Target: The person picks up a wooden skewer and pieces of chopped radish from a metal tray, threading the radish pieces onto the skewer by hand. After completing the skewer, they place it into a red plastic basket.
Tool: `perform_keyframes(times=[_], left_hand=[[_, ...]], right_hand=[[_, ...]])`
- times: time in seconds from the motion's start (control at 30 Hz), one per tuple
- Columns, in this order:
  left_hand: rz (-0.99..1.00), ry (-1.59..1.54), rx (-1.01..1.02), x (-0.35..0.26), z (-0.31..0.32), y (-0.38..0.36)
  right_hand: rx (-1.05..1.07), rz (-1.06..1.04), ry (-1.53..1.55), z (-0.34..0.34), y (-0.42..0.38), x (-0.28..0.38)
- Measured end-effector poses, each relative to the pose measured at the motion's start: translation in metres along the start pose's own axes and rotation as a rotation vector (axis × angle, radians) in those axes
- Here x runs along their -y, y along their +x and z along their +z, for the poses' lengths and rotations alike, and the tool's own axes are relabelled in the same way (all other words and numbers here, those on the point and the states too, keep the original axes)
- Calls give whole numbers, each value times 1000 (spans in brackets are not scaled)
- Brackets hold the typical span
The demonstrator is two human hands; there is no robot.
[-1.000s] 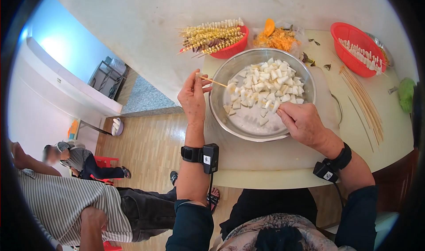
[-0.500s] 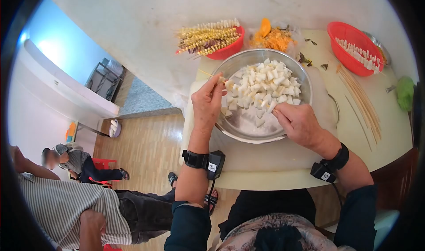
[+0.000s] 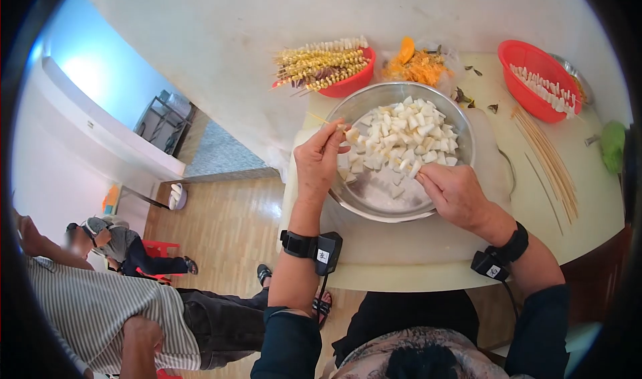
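pinching a slim yellowish skewer (image 3: 316,118) between thumb and fingers, the left hand (image 3: 317,163) is at the left rim of a wide, shiny metal basin (image 3: 384,202). the stick's bare end pokes out past the fingers, up and to the left, and pale bits sit right by the fingertips on the basin side. the right hand (image 3: 460,190), over the basin's right side, has its grip closed on a small white piece (image 3: 414,169), only the tip of it showing.

inside the basin, the white chunks (image 3: 411,128) are ivory-coloured and angular, cut into little wedges and blocks with flat faces. they heap up toward the far side, thinning to a few scattered bits on the bare metal nearer the person. the basin rests on a pale board (image 3: 491,148) on the cream tabletop (image 3: 528,252).
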State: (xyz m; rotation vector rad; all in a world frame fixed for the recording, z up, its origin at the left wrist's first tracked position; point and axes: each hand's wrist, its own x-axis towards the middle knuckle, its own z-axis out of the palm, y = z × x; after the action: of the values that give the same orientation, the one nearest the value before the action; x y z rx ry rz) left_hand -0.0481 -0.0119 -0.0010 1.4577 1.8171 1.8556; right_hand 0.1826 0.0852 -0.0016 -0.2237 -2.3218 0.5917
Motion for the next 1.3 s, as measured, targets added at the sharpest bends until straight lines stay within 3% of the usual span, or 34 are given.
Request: perform_keyframes(times=[0.37, 0.57, 0.67, 0.73, 0.93, 1.17, 1.27, 1.3], left_hand=[[-29, 35, 73, 0, 1, 0], [-42, -42, 4, -8, 5, 0], [-38, 229, 6, -14, 2, -4], [108, 540, 306, -16, 3, -6], [202, 840, 525, -25, 20, -8], [81, 778, 495, -14, 11, -8], [279, 619, 398, -14, 12, -6], [147, 516, 360, -19, 10, -6]], right_hand=[[6, 30, 31, 0, -1, 0], [-126, 163, 126, 1, 1, 0], [-165, 241, 199, 0, 3, 1], [-171, 197, 191, 2, 3, 0], [-138, 202, 177, 3, 2, -1], [-93, 186, 143, 4, 2, -1], [-100, 208, 168, -3, 2, -2], [-99, 229, 171, -4, 3, -1]])
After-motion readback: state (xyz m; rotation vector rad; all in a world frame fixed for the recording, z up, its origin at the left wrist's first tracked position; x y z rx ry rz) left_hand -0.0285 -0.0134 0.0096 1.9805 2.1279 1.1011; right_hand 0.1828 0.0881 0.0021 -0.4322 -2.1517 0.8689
